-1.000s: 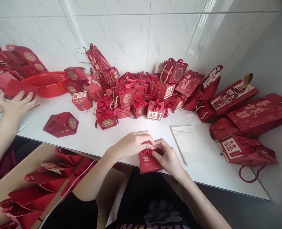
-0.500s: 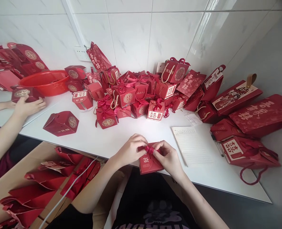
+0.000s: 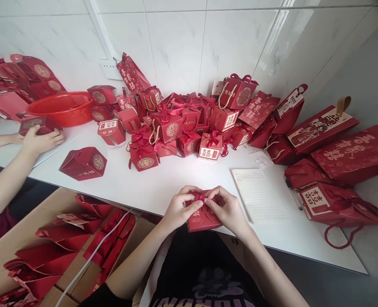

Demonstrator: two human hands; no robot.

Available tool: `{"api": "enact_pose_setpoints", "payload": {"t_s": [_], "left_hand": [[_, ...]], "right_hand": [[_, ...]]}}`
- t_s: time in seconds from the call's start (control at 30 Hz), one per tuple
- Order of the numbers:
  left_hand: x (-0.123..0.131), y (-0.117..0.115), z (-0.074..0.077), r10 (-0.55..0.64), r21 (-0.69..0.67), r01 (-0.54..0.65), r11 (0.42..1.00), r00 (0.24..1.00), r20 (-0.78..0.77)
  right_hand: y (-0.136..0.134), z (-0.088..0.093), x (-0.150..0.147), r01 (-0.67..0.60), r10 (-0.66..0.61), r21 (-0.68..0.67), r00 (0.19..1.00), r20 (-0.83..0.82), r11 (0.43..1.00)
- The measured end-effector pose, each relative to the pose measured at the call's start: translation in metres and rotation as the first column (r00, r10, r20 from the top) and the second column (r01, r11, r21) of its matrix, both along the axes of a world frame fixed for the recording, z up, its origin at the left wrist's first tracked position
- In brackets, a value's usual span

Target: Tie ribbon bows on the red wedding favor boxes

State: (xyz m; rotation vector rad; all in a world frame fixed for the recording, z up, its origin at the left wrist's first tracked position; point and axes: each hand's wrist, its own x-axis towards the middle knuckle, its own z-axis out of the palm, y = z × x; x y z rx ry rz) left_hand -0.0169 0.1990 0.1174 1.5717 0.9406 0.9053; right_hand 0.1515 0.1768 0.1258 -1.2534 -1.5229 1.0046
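Note:
A red gift box [image 3: 202, 221] with gold lettering lies at the table's front edge, right before my body. On its top sits a dark red ribbon [image 3: 200, 197], knotted or looped at the middle. My left hand [image 3: 181, 207] pinches the ribbon from the left, thumb and fingers together. From the right, my right hand [image 3: 225, 208] pinches the same ribbon, its thumb close to the other thumb. The ribbon's ends are mostly hidden behind my fingers.
Several finished red boxes [image 3: 171, 128] are heaped along the wall. A lined notepad [image 3: 261, 196] lies right of my hands. At left, a co-worker's hands [image 3: 43, 138] hold a red box beside an orange basket [image 3: 61, 113]. Below stands a cardboard carton [image 3: 56, 209] of red bags.
Both hands have drawn closer together over the ribbon, and the left thumb now lies across it. The bow's loops look flatter. The view has shifted slightly.

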Motion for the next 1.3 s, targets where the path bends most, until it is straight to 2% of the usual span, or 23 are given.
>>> {"api": "enact_pose_setpoints", "payload": {"t_s": [0.13, 0.2, 0.27, 0.33, 0.37, 0.43, 0.53, 0.73, 0.87, 1.07, 1.2, 1.3], "left_hand": [[0.002, 0.001, -0.001, 0.028, -0.023, -0.028, 0.999, 1.0, -0.012], [0.005, 0.0, -0.001, 0.06, -0.033, -0.06, 0.998, 0.998, -0.004], [0.007, 0.0, -0.002, 0.094, -0.047, -0.093, 0.995, 0.995, 0.016], [0.008, 0.0, -0.002, 0.11, -0.059, -0.109, 0.992, 0.993, 0.029], [0.009, 0.0, -0.002, 0.111, -0.058, -0.109, 0.992, 0.993, 0.028], [0.008, 0.001, -0.001, 0.105, -0.05, -0.104, 0.993, 0.994, 0.02], [0.007, 0.003, 0.0, 0.093, -0.038, -0.092, 0.995, 0.996, 0.012], [0.004, 0.005, 0.0, 0.061, -0.034, -0.06, 0.998, 0.998, 0.032], [-0.002, 0.004, 0.0, 0.085, -0.017, -0.085, 0.996, 0.996, 0.003], [-0.014, -0.007, 0.005, 0.176, 0.204, -0.149, 0.967, 0.977, -0.117], [-0.016, -0.022, -0.003, 0.285, 0.399, -0.194, 0.896, 0.941, -0.182], [-0.011, -0.033, -0.011, 0.387, 0.477, -0.272, 0.835, 0.908, -0.159]], "right_hand": [[0.003, -0.003, 0.001, -0.002, -0.002, 0.041, 0.995, 0.097, 0.999], [0.003, -0.004, 0.0, 0.011, -0.032, 0.136, 0.988, 0.152, 0.991], [0.0, -0.004, 0.0, 0.065, -0.141, 0.316, 0.965, 0.223, 0.947], [-0.004, -0.001, 0.001, 0.1, -0.273, 0.494, 0.917, 0.292, 0.864], [-0.007, 0.001, 0.002, 0.089, -0.313, 0.553, 0.892, 0.326, 0.828], [-0.011, 0.004, 0.005, 0.014, -0.321, 0.602, 0.856, 0.406, 0.798], [-0.015, 0.006, 0.008, -0.096, -0.284, 0.612, 0.821, 0.495, 0.785], [-0.013, 0.008, 0.007, -0.182, -0.296, 0.651, 0.779, 0.553, 0.737], [-0.012, 0.01, 0.01, -0.233, -0.272, 0.644, 0.764, 0.585, 0.729], [-0.013, 0.011, 0.025, -0.231, -0.26, 0.607, 0.748, 0.611, 0.761], [-0.015, 0.008, 0.036, -0.261, -0.256, 0.597, 0.723, 0.641, 0.759], [-0.017, 0.006, 0.04, -0.237, -0.262, 0.575, 0.712, 0.651, 0.783]]}}
